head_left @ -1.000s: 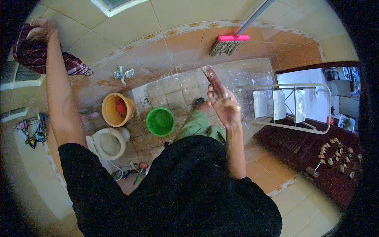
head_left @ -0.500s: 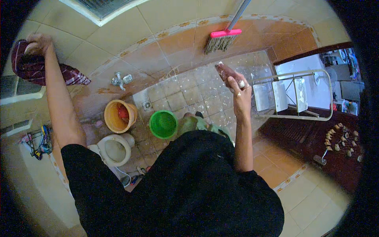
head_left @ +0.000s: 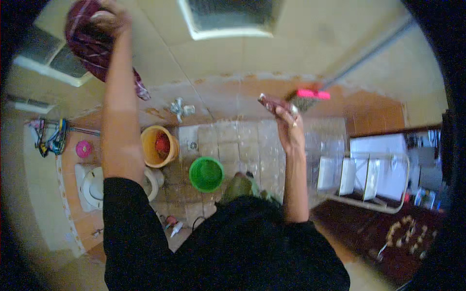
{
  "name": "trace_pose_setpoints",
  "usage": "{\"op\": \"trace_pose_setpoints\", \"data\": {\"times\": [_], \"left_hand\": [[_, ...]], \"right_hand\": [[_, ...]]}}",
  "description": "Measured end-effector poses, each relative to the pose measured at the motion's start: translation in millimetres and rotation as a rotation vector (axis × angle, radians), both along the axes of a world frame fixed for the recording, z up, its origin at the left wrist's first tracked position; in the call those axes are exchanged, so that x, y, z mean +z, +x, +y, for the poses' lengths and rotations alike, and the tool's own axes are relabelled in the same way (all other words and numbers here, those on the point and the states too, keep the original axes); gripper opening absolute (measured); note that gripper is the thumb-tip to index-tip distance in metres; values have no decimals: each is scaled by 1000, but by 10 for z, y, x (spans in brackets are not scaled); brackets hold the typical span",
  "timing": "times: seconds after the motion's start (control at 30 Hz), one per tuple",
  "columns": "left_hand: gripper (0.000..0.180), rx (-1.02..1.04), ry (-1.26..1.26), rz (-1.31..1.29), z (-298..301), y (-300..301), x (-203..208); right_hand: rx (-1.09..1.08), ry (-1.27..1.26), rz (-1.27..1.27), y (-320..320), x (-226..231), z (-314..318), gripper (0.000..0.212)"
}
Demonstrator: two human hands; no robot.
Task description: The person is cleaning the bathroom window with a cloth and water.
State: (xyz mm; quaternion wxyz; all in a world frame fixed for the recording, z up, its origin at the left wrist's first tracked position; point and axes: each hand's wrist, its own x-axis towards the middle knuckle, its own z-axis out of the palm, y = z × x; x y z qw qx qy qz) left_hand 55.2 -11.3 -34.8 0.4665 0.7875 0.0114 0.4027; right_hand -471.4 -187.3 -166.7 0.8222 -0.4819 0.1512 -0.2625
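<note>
High at the upper left, my left hand [head_left: 110,19] is closed round a maroon checked cloth [head_left: 92,46], whose end hangs down past my forearm. The wall with its vent windows is behind it; whether the cloth touches that wall I cannot tell. My right hand [head_left: 290,123] is raised over the tiled floor, gripping a long reddish-brown piece [head_left: 273,103] with pale specks, its exact kind unclear. White spots like suds show on the fingers. Beyond this hand a mop [head_left: 313,93] with a pink head leans by the wall. Some motion blur softens both hands.
A wall tap [head_left: 180,109] sits above an orange bucket [head_left: 151,162] with something red inside. Near my feet stands a green bucket [head_left: 206,188]. A toilet [head_left: 87,186] is at left, partly behind my arm. At right, a stepladder [head_left: 407,186] stands by the dark door [head_left: 349,218].
The view has turned and tilted, so the wall and floor sit lower. My left hand with the cloth is now higher and further right in the picture; the right hand keeps its grip.
</note>
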Motion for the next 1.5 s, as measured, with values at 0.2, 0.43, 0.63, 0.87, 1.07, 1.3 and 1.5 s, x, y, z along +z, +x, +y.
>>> {"op": "trace_pose_setpoints", "data": {"times": [0.2, 0.43, 0.63, 0.87, 1.07, 1.3, 1.5], "left_hand": [[56, 35, -45, -338, 251, -304, 115], [55, 80, 207, -463, 379, -127, -8], [56, 124, -51, -447, 386, -219, 153], [50, -42, 9, -248, 355, -568, 344], [52, 107, -12, -434, 343, -530, 354], [47, 122, -138, -420, 213, -625, 368], [70, -4, 88, -337, 387, -463, 312]], "right_hand": [[28, 354, -29, 652, -43, 327, 28], [-69, 342, -25, 1351, -35, 303, 28], [-1076, -1410, 87, 1662, 358, -111, 23], [-1242, -1336, -52, 1836, 460, -278, 43], [-1139, -1373, 359, 1739, 410, -223, 46], [-1017, -1257, 263, 1968, 433, -235, 45], [-1006, -1309, 291, 1997, 484, -252, 44]]}}
